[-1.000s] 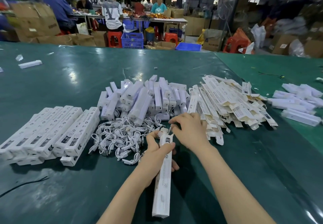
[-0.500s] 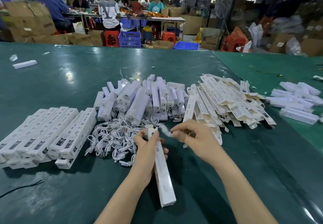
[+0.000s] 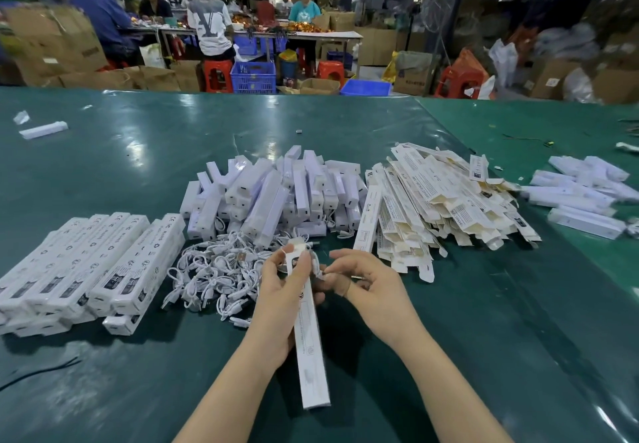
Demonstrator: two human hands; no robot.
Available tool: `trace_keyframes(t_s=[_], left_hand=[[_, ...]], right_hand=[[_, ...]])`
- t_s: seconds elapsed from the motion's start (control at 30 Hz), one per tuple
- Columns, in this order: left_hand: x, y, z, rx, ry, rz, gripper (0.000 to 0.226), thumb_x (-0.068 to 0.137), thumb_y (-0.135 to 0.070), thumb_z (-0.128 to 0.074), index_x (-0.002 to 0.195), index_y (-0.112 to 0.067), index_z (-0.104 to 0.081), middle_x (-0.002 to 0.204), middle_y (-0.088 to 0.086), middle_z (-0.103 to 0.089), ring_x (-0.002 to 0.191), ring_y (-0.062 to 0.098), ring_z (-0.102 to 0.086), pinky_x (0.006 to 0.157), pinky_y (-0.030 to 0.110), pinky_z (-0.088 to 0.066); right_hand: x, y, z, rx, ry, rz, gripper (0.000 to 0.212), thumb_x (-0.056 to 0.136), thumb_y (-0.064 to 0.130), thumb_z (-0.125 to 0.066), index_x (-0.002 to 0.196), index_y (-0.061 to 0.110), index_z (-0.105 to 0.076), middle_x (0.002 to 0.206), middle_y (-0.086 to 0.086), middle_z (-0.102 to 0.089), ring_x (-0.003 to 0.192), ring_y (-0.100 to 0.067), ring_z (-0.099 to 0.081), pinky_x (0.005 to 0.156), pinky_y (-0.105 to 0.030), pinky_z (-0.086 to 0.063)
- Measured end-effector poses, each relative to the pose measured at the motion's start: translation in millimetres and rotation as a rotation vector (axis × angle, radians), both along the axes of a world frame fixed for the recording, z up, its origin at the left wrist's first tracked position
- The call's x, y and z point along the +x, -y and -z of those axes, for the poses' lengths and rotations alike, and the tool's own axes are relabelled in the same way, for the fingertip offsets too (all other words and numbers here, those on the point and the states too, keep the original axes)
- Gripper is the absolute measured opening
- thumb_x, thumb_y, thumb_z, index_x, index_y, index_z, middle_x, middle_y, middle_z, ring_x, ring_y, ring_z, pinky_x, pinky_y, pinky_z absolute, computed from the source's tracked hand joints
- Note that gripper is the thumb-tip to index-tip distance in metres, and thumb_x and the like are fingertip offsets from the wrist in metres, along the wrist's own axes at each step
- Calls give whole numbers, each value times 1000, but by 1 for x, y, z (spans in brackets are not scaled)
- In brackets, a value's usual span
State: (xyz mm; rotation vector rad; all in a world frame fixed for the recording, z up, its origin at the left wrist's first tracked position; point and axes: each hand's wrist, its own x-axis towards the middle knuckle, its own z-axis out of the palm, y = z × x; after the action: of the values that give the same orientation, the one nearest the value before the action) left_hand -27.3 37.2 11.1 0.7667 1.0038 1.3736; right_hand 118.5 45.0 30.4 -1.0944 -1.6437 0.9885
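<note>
Of the two hands, the left hand (image 3: 280,290) grips a long, slim white cardboard box (image 3: 311,356) near its far end, fingers and thumb curled round it. The box runs from 6 towards 12 o'clock above the dark green table (image 3: 484,356). The right hand (image 3: 366,287), just at 3 o'clock of the box's mouth, pinches a small white piece (image 3: 316,270), too blurred to identify.

A tangle of white cables (image 3: 221,276) lies at 10 o'clock of the hands, and a row of closed white printed boxes (image 3: 103,270) at 9 o'clock. Farther off are a heap of white plastic bars (image 3: 276,193) at 12 o'clock and a pile of flat cream cartons (image 3: 442,207) at 1 o'clock.
</note>
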Motion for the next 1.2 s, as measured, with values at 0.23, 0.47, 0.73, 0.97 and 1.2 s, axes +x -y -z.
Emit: trace_keyframes(t_s=[0.23,0.47,0.73,0.97,1.2], left_hand=[[-3,1,-2,100,67,26,52,73,-30,-74,120,-26,-54,85,2,-73,74,15,-70,62,24,-56],[-3,0,0,25,68,-12,57,69,-26,-76,121,-24,-52,76,2,-70,66,13,-66,58,25,-53],[-4,-2,3,-40,128,43,70,63,-21,-83,123,-21,-50,76,9,-68,61,17,-63,51,26,-51],[-5,-3,4,-75,99,84,47,84,-5,-71,126,-11,-49,73,10,-67,56,17,-62,49,25,-51],[-6,1,-1,-69,71,142,60,74,-17,-76,127,-6,-49,70,10,-64,54,15,-59,47,23,-49]], right_hand=[[-7,5,-1,-244,-296,-97,10,78,36,-73,87,31,-73,96,-2,-76,92,-17,-71,78,-20,-53],[-8,5,1,-259,-367,37,7,79,18,-76,83,23,-73,84,1,-76,81,-6,-69,73,-17,-51],[6,2,-6,-132,-204,-6,21,81,8,-75,78,28,-72,75,9,-73,67,2,-63,66,-11,-49],[-1,2,0,-113,-257,22,6,73,30,-76,79,31,-76,96,7,-72,92,-6,-67,81,-25,-52],[3,3,1,-176,-294,-40,13,76,29,-73,87,22,-73,94,2,-74,90,-7,-68,80,-17,-50]])
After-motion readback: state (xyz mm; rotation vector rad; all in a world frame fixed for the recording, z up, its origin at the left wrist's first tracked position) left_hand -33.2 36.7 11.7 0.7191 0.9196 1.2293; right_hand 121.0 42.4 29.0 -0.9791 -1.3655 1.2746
